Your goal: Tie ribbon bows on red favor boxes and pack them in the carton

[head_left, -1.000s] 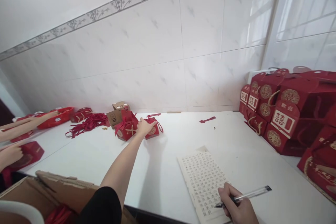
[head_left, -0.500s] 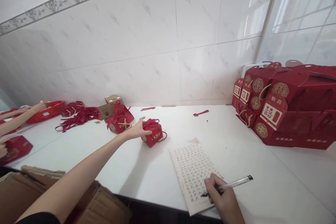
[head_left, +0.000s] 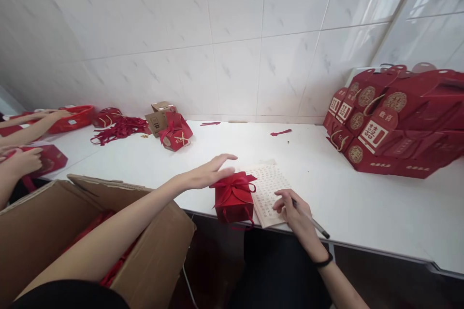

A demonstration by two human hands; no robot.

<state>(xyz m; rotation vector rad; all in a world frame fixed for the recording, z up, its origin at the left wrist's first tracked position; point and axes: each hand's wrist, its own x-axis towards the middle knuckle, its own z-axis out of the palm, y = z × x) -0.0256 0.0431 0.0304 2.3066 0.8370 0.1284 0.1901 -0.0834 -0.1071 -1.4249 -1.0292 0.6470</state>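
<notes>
A small red cardboard box [head_left: 234, 206], topped with a glossy red ribbon bow [head_left: 235, 181], is seen right at the front edge of a long white table [head_left: 362, 212]. Its red cord handle is draped low, by the rim. Above the box's far left corner, the left hand [head_left: 203, 176] is held with thumb and forefinger spread wide, nothing gripped between them; whether the bow is touched by the thumb cannot be told. By the loosely curled right hand [head_left: 299, 219], a slim pen [head_left: 318, 227] is held slantwise over a cream sheet of gridded, handwritten paper [head_left: 270, 181], which is partly hidden by the box.

The narrow margin at the edge is judged the chief hazard: if the box is nudged toward the body, it could be tipped into the dark gap beside an open brown corrugated carton [head_left: 159, 246], over which the left forearm is stretched. The bow could be pulled loose should a loop be hooked by a fingertip. The paper could be creased or dragged if the box is slid across it. A stray mark could be made if the right hand is lowered with the pen's point uncovered, and the pen itself could be dropped, so lightly is it held.
</notes>
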